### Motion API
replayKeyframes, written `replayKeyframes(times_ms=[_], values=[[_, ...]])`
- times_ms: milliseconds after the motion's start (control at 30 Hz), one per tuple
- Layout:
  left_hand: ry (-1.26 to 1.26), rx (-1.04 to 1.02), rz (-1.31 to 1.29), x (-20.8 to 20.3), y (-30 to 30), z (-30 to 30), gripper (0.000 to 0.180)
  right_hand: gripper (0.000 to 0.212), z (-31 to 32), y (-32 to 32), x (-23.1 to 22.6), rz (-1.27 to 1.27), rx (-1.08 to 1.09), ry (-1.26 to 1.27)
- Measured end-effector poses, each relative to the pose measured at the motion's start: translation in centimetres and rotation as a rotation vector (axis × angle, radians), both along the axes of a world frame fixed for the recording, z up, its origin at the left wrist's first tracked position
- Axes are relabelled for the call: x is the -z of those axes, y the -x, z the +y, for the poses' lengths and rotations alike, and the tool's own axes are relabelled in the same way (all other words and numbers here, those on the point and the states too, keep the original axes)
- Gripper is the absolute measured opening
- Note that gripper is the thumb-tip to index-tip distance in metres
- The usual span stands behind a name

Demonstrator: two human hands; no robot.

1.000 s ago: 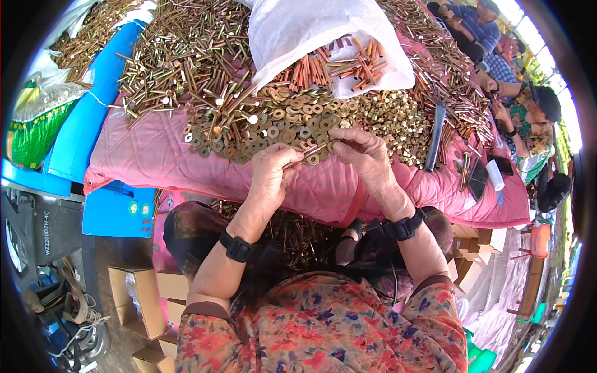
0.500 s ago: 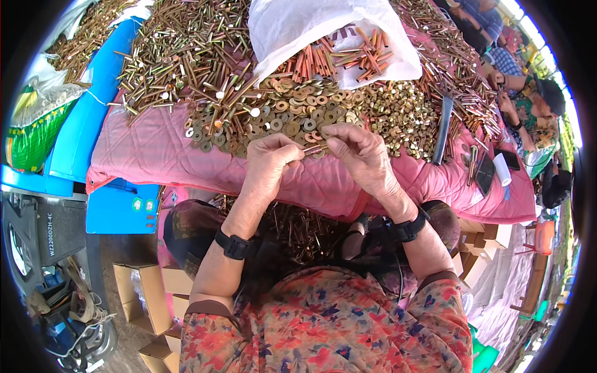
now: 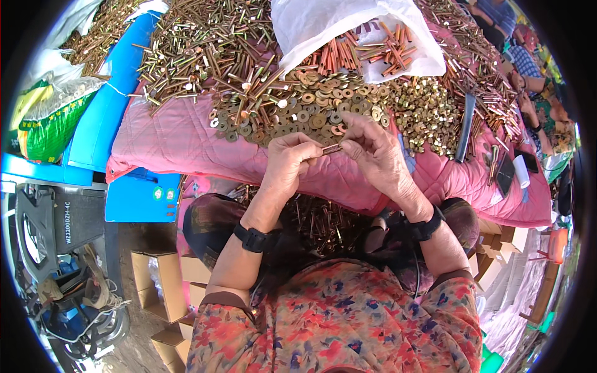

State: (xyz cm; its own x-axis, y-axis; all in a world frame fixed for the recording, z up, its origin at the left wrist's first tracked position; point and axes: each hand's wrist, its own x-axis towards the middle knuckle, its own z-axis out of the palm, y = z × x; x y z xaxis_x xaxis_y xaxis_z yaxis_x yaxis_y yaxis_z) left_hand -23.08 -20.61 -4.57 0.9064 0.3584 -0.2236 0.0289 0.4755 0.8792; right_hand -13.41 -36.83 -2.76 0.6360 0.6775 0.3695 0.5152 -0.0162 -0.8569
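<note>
Over the near edge of the pink quilted cover (image 3: 161,140), my left hand (image 3: 292,158) pinches a thin, copper-brown bolt (image 3: 332,148) that lies nearly level. My right hand (image 3: 380,155) is at its other end, thumb against it and fingers curled, with the index finger raised. My fingers hide both ends of the bolt. Just beyond my hands lies a pile of flat washers (image 3: 316,118). To its right is a heap of small brass-coloured nuts (image 3: 423,115). Copper-coloured tubes (image 3: 339,56) spill from a white bag (image 3: 348,18) behind the washers.
Many long bolts (image 3: 211,46) are heaped at the far left. A dark flat bar (image 3: 465,127) lies right of the nuts, with a phone (image 3: 528,161) farther right. Cardboard boxes (image 3: 155,286) stand below on the left. Other people (image 3: 528,74) sit at the far right.
The whole scene has shifted rightward in the view. Both hands keep their places around the bolt, with only slight finger movement.
</note>
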Motion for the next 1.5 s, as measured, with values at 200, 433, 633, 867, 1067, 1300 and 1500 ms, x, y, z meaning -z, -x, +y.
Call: replayKeyframes(times_ms=[200,433,633,867,1067,1300,1500], values=[[0.042,0.002,0.075,0.6,0.3,-0.5,0.004,0.037,-0.3,-0.2,-0.3,0.166,-0.037,0.232],[0.072,0.025,0.088,1.3,0.0,-0.2,0.005,0.042,-0.1,-0.5,0.5,0.304,-0.076,0.159],[0.051,0.019,0.060,1.2,0.1,-0.4,0.003,0.050,-0.2,-0.6,0.7,0.096,-0.073,0.152],[0.083,0.002,0.059,1.2,0.4,0.0,0.003,0.047,0.4,-0.1,0.1,0.411,-0.029,0.198],[-0.053,0.110,0.031,0.5,0.8,0.0,0.006,0.036,0.4,-0.2,-0.3,0.471,-0.080,0.133],[-0.112,-0.291,0.252,-0.8,-1.1,3.3,0.060,0.018,0.6,-2.4,1.5,-0.205,0.237,0.248],[0.419,-0.398,0.034,1.1,-5.0,4.8,0.030,0.020,2.3,-1.6,3.9,-0.505,0.165,0.383]])
